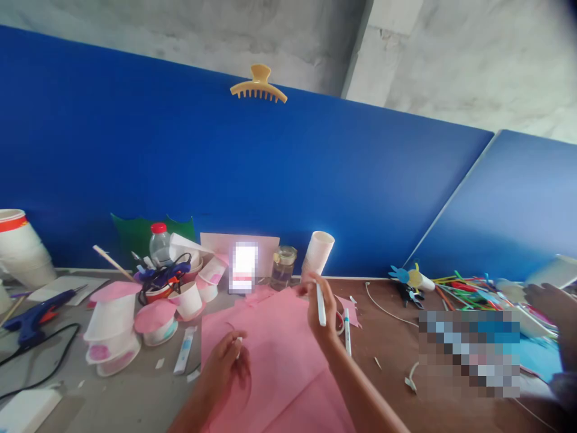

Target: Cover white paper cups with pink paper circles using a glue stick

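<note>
My right hand [325, 310] is closed around a white marker [320, 304], held above the far right part of the pink paper sheets [274, 349]. Just behind that hand stands a white paper tube [318, 249]; whether the fingers touch it I cannot tell. Over the left part of the pink paper, my left hand [231, 356] pinches a small white piece, perhaps a marker cap [238, 345]. Another white marker with a blue band [347, 331] lies to the right of my right forearm.
Pink-and-white paper cups [112, 319] and a blue glue gun [40, 313] are at left. A glass jar [283, 264] and a bright screen [244, 267] stand at the back. Coloured sticks [473, 291] and another person's hand [547, 300] are at right.
</note>
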{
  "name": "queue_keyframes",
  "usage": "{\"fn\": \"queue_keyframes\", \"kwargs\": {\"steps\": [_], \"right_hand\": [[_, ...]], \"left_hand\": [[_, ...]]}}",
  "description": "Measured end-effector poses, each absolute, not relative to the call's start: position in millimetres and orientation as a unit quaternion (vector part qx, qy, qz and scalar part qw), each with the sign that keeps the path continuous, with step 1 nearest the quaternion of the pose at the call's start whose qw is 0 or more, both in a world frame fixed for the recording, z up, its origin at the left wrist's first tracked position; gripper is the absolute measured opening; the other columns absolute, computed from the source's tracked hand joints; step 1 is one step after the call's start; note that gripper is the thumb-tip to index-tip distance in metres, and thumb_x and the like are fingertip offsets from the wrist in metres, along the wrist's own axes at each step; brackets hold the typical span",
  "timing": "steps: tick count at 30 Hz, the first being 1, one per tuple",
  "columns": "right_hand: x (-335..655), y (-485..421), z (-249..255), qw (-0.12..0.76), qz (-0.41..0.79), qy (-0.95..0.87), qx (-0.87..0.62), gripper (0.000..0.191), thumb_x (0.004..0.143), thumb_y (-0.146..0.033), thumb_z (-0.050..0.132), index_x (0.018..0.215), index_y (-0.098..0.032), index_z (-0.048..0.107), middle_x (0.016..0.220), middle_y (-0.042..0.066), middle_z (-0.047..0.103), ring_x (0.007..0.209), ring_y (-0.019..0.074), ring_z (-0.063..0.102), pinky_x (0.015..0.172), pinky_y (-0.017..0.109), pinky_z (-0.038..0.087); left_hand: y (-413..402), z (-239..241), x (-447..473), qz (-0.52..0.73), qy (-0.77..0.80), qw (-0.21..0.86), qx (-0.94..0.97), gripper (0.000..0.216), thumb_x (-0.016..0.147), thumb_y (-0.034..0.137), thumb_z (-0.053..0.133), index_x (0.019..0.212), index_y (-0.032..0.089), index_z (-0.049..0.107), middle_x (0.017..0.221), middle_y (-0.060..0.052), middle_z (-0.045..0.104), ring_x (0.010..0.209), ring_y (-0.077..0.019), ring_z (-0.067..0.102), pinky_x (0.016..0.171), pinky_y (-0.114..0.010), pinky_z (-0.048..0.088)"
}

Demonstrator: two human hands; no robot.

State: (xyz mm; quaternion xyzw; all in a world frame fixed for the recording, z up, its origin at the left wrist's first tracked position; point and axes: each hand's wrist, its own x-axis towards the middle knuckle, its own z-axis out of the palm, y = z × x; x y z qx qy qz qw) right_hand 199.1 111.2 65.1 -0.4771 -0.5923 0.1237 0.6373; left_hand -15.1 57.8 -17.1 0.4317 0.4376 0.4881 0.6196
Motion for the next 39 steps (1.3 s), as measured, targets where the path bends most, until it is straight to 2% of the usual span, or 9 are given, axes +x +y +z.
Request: {"fn": "queue_keyframes", "kwargs": {"steps": [1, 4, 10, 15, 21, 26, 29, 35, 39], "right_hand": [[210.7, 120.4, 74.3, 0.567, -0.003, -0.637, -0.522, 0.030, 0.094, -0.031, 0.033, 0.108, -0.020, 0.057, 0.081, 0.006, 0.065, 0.076, 0.0205, 0.058, 0.071, 0.033, 0.042], [246.6, 152.9, 103.1, 0.493, -0.085, -0.667, -0.553, 0.029, 0.089, -0.026, 0.040, 0.109, -0.018, 0.060, 0.097, 0.011, 0.065, 0.094, 0.0260, 0.051, 0.082, 0.036, 0.038], [284.5, 197.1, 134.1, 0.332, -0.147, -0.726, -0.584, 0.040, 0.076, -0.007, 0.046, 0.110, -0.022, 0.063, 0.084, 0.007, 0.066, 0.090, 0.0254, 0.048, 0.080, 0.033, 0.033], [287.8, 204.8, 139.4, 0.250, -0.164, -0.752, -0.587, 0.040, 0.080, -0.005, 0.043, 0.113, -0.020, 0.059, 0.094, 0.009, 0.067, 0.088, 0.0246, 0.049, 0.075, 0.031, 0.034], [289.7, 210.2, 157.8, 0.190, -0.160, -0.768, -0.590, 0.046, 0.076, -0.004, 0.046, 0.118, -0.021, 0.056, 0.107, 0.009, 0.064, 0.092, 0.0226, 0.054, 0.073, 0.029, 0.036], [294.6, 215.5, 171.0, 0.141, -0.124, -0.769, -0.612, 0.042, 0.076, -0.009, 0.050, 0.113, -0.024, 0.061, 0.085, 0.005, 0.066, 0.069, 0.0173, 0.057, 0.060, 0.025, 0.035], [295.7, 217.7, 175.8, 0.122, -0.101, -0.773, -0.614, 0.042, 0.074, -0.007, 0.050, 0.110, -0.026, 0.063, 0.080, 0.003, 0.066, 0.062, 0.0141, 0.056, 0.058, 0.023, 0.035], [292.2, 218.4, 187.7, 0.129, -0.087, -0.770, -0.619, 0.036, 0.075, -0.006, 0.049, 0.100, -0.026, 0.066, 0.078, 0.002, 0.067, 0.063, 0.0152, 0.058, 0.059, 0.024, 0.035], [286.2, 213.5, 194.9, 0.169, -0.099, -0.758, -0.622, 0.038, 0.075, -0.006, 0.051, 0.104, -0.026, 0.064, 0.083, 0.005, 0.067, 0.066, 0.0188, 0.059, 0.060, 0.027, 0.035]], "left_hand": [[58.1, -17.4, -15.3, 0.487, 0.439, 0.617, 0.434, 0.051, 0.073, 0.061, 0.059, 0.096, 0.016, 0.052, 0.054, 0.002, 0.059, 0.041, -0.0110, 0.051, 0.042, -0.022, 0.038], [59.3, -20.1, -15.8, 0.490, 0.444, 0.609, 0.438, 0.052, 0.073, 0.061, 0.059, 0.096, 0.015, 0.052, 0.054, 0.003, 0.059, 0.041, -0.0107, 0.050, 0.043, -0.022, 0.039], [58.9, -24.2, -16.5, 0.495, 0.443, 0.598, 0.449, 0.052, 0.075, 0.060, 0.058, 0.100, 0.014, 0.052, 0.058, 0.002, 0.060, 0.045, -0.0105, 0.052, 0.047, -0.022, 0.040], [57.3, -21.0, -14.6, 0.510, 0.435, 0.588, 0.452, 0.050, 0.076, 0.059, 0.058, 0.098, 0.014, 0.054, 0.057, 0.002, 0.060, 0.045, -0.0106, 0.052, 0.048, -0.023, 0.041], [58.4, -19.8, -14.6, 0.522, 0.428, 0.582, 0.453, 0.050, 0.074, 0.060, 0.059, 0.094, 0.015, 0.056, 0.055, 0.003, 0.059, 0.043, -0.0107, 0.051, 0.046, -0.023, 0.040], [58.5, -19.9, -14.6, 0.522, 0.428, 0.579, 0.457, 0.051, 0.074, 0.061, 0.059, 0.094, 0.015, 0.055, 0.055, 0.003, 0.059, 0.042, -0.0108, 0.051, 0.046, -0.023, 0.040], [57.0, -15.4, -13.9, 0.525, 0.430, 0.579, 0.451, 0.053, 0.071, 0.063, 0.060, 0.093, 0.015, 0.056, 0.054, 0.002, 0.059, 0.042, -0.0112, 0.051, 0.045, -0.023, 0.040], [55.3, -6.0, -13.0, 0.524, 0.438, 0.581, 0.443, 0.056, 0.066, 0.065, 0.062, 0.090, 0.015, 0.056, 0.052, 0.003, 0.058, 0.041, -0.0113, 0.050, 0.044, -0.023, 0.040], [56.9, -12.2, -13.6, 0.525, 0.438, 0.568, 0.458, 0.055, 0.070, 0.065, 0.059, 0.092, 0.014, 0.056, 0.054, 0.002, 0.059, 0.043, -0.0115, 0.051, 0.046, -0.024, 0.040]]}}
